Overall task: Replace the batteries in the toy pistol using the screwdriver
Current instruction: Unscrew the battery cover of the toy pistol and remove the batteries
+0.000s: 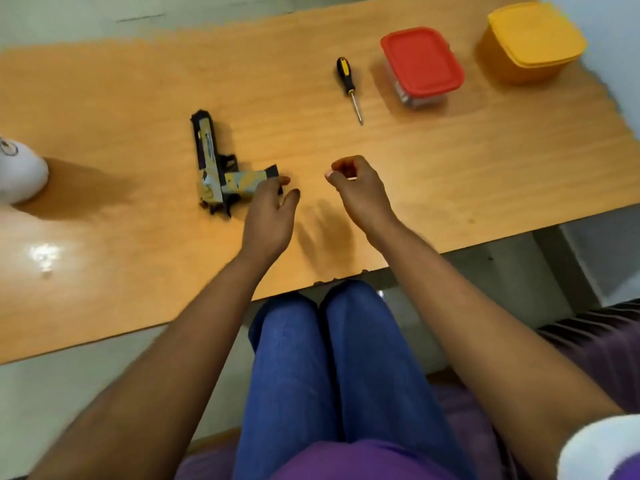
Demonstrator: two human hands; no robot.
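the toy pistol (216, 168) is laid flat on the wooden table (450, 161), left of the middle of the surface, its barrel pointed toward the far edge and its grip turned to the right. the left hand (268, 216) is stretched forward from the near edge with the forearm low over the surface and the back of the hand turned up; its fingers are loosely extended and the fingertips are laid on the butt end of the grip, with the thumb spread apart to the right. whether the grip is actually clasped cannot be told. the right hand (356, 190) is raised just above the surface, near the left hand, wrist bent, with its fingers curled inward in a loose fist; nothing is seen held in it. the screwdriver (349, 86) is left untouched toward the far edge, its tip pointed toward the near edge. 2 lidded containers are set near the far right corner: a red-lidded box (421, 65) just beside the screwdriver and a yellow box (535, 39) further right. a white object (19, 171) is seen at the left edge.
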